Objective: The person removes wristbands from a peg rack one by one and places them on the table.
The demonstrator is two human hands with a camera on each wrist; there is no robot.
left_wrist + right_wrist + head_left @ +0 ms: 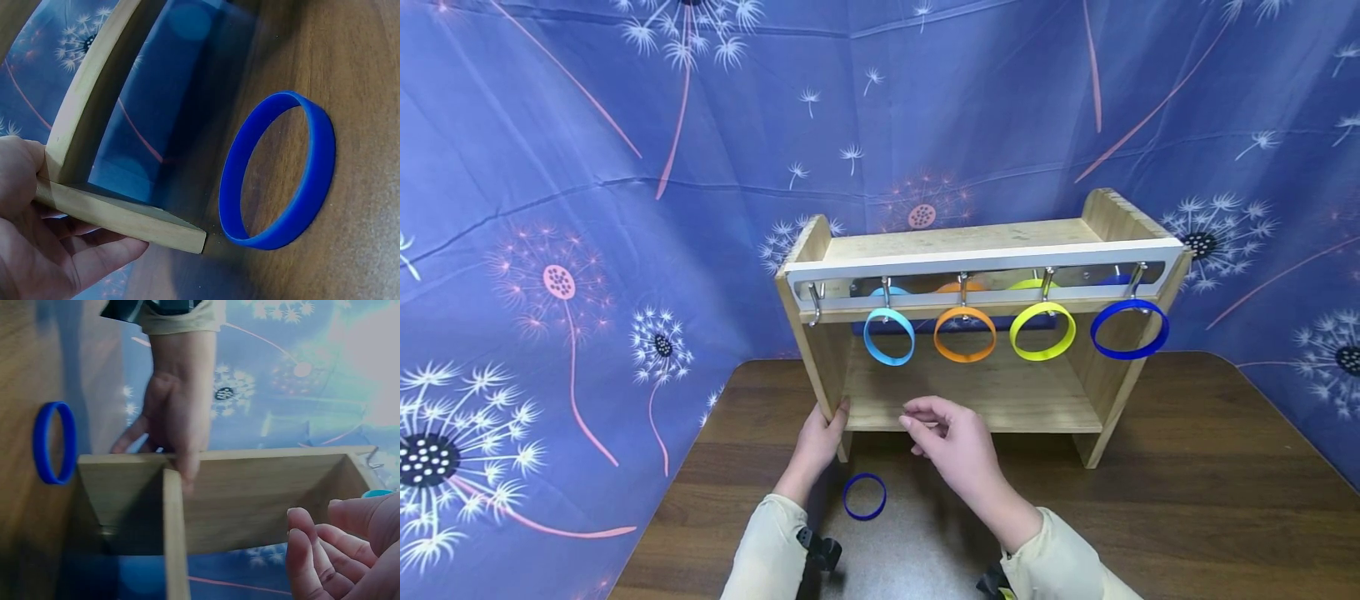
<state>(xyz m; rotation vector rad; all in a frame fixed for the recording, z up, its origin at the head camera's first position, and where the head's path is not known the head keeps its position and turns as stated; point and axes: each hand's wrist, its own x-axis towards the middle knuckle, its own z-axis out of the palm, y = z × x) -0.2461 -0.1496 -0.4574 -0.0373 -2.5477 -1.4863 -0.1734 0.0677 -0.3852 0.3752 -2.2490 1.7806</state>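
Observation:
A wooden shelf stands on the table with a hooked rail along its front. My left hand grips the shelf's left side panel near the bottom, thumb on the inner side. In front of the lower board, my right hand hovers with loosely curled fingers and nothing between them. A dark blue wristband lies on the table close to the shelf's left foot. From the rail hang a light blue band, an orange band, a yellow band and another dark blue band.
A metal hook juts from the rail's left end, beside the light blue band. The brown wooden table extends to both sides. Behind the shelf hangs a blue dandelion-print cloth.

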